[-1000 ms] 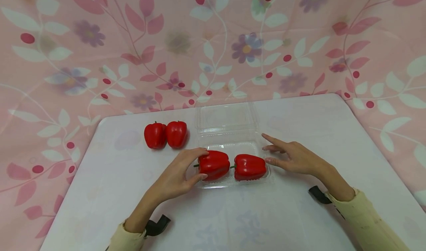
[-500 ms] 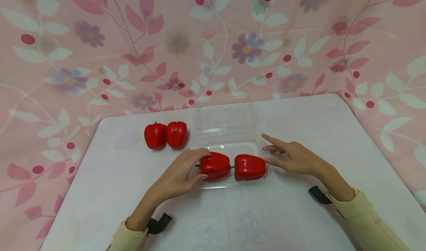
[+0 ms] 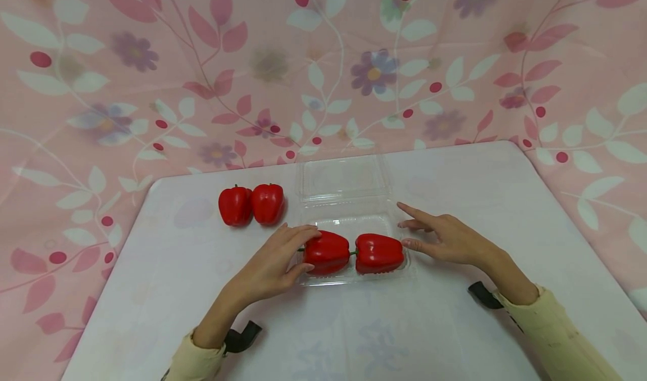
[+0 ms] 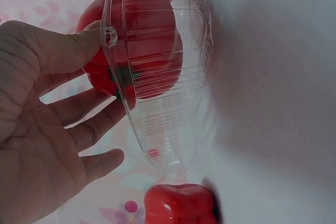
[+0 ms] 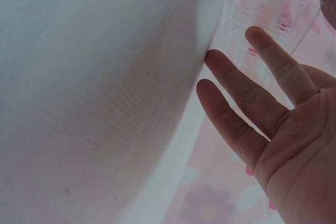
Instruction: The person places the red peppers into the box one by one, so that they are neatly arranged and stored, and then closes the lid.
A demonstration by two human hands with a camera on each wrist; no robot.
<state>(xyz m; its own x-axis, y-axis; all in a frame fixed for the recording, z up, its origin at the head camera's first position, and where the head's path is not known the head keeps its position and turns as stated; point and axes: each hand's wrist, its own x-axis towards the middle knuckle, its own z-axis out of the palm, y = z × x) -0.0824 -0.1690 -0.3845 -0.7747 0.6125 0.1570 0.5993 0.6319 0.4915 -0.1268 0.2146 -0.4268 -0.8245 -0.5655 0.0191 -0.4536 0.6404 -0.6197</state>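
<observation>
Two red bell peppers lie on their sides in the base of a clear plastic clamshell box (image 3: pixel 354 281). My left hand (image 3: pixel 270 266) holds the left bell pepper (image 3: pixel 328 253) between thumb and fingers at its stem end. In the left wrist view, that pepper (image 4: pixel 152 45) shows through the ribbed box wall, with the thumb over the rim. The right bell pepper (image 3: pixel 380 253) has its stem towards the left one. Beside the box's right end is my right hand (image 3: pixel 450 237), its fingers extended and holding nothing; whether the thumb touches the box I cannot tell.
The box's clear lid (image 3: pixel 343 177) lies folded back behind the base. Two more red bell peppers, a left one (image 3: pixel 235 205) and a right one (image 3: pixel 268 204), stand side by side left of the lid. A pink floral cloth (image 3: pixel 374 117) hangs behind the white table (image 3: pixel 455 336).
My left hand and the left bell pepper have shifted slightly right, narrowing the gap to the other pepper in the box. The right hand stays where it was.
</observation>
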